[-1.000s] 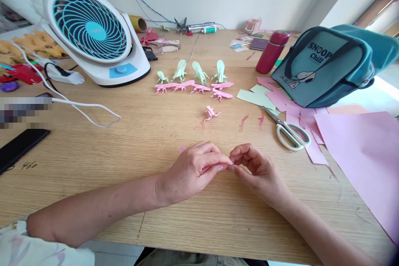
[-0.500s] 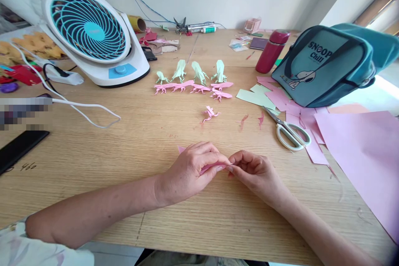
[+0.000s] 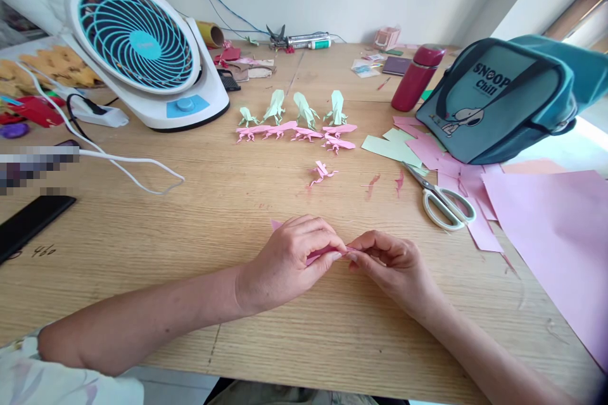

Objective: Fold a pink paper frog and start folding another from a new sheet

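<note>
My left hand (image 3: 299,259) is closed around a folded piece of pink paper (image 3: 317,255), most of which it hides; one corner pokes out behind the knuckles. At the paper's thin right end, my right hand (image 3: 392,269) pinches it between thumb and forefinger. The two sets of fingertips are a small gap apart. Beyond the hands stands a small pink folded-paper figure (image 3: 323,172). Farther back, several pink paper figures (image 3: 297,133) line up in front of several pale green ones (image 3: 304,110).
Scissors (image 3: 441,202) lie to the right, by pink and green paper pieces (image 3: 389,147) and a large pink sheet (image 3: 560,228). A teal bag (image 3: 498,101) and red flask (image 3: 418,79) stand behind. A fan (image 3: 142,50), white cable (image 3: 137,171) and black object (image 3: 33,228) are left.
My right hand has shifted slightly right, away from the left fingertips, so a little more pink paper shows between them. The left hand stays almost still.
</note>
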The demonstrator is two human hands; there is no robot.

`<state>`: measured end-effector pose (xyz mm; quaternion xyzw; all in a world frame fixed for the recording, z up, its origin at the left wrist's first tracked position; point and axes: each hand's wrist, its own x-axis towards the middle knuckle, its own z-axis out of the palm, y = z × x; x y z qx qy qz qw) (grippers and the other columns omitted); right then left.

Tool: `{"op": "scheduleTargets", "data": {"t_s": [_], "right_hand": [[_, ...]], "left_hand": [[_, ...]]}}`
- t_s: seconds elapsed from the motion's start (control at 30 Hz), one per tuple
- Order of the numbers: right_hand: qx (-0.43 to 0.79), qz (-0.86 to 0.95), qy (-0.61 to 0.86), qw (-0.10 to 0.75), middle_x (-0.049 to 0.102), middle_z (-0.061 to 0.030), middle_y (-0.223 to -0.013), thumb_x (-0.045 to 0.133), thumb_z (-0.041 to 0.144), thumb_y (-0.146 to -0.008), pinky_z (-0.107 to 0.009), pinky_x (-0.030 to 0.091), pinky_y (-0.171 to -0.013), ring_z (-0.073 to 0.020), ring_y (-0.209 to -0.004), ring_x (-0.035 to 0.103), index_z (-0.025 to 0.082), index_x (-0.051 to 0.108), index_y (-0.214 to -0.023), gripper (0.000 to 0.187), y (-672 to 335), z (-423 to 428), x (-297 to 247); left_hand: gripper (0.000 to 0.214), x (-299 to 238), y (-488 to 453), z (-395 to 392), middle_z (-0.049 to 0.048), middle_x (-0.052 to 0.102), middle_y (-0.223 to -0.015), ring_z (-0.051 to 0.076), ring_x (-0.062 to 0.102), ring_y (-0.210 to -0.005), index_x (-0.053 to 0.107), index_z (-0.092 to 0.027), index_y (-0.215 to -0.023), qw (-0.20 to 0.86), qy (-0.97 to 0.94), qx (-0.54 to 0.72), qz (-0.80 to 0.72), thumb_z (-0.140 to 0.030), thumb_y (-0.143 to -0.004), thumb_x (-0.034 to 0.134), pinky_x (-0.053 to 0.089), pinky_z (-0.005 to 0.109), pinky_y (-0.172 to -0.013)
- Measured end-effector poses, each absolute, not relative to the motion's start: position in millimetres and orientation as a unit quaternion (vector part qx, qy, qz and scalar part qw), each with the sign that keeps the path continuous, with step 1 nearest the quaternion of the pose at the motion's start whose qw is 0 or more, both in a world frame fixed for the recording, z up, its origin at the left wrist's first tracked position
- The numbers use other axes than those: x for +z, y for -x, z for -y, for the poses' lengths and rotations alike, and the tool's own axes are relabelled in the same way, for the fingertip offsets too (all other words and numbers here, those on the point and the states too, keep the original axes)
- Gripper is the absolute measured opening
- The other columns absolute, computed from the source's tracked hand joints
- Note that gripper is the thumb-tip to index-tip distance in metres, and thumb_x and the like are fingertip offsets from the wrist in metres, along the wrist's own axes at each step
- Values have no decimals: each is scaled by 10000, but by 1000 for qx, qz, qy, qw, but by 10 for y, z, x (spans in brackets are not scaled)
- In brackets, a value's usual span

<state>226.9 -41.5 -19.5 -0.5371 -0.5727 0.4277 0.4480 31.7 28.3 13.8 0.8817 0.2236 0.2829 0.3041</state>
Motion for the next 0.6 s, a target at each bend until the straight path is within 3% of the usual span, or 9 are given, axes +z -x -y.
{"op": "scheduleTargets", "data": {"t_s": [0.33, 0.6], "right_hand": [[416, 588, 523, 455, 702, -22, -704, 675, 325, -886, -236, 456, -603, -132, -648, 625, 191, 725, -830, 154, -2286, 421, -180], [425, 578, 515, 469, 643, -9, -712, 646, 296, -907, -246, 437, -623, -131, -667, 576, 194, 679, -820, 139, -2301, 437, -170]], "left_hand": [[109, 162, -305, -284, 32, 674, -819, 140, 599, -786, 644, -155, -817, 287, -886, 277, -235, -113, -897, 583, 470, 271, -754], [207, 179, -300, -327, 18, 636, -751, 127, 564, -714, 606, -155, -734, 273, -886, 273, -258, -248, -918, 614, 437, 256, -686]]}}
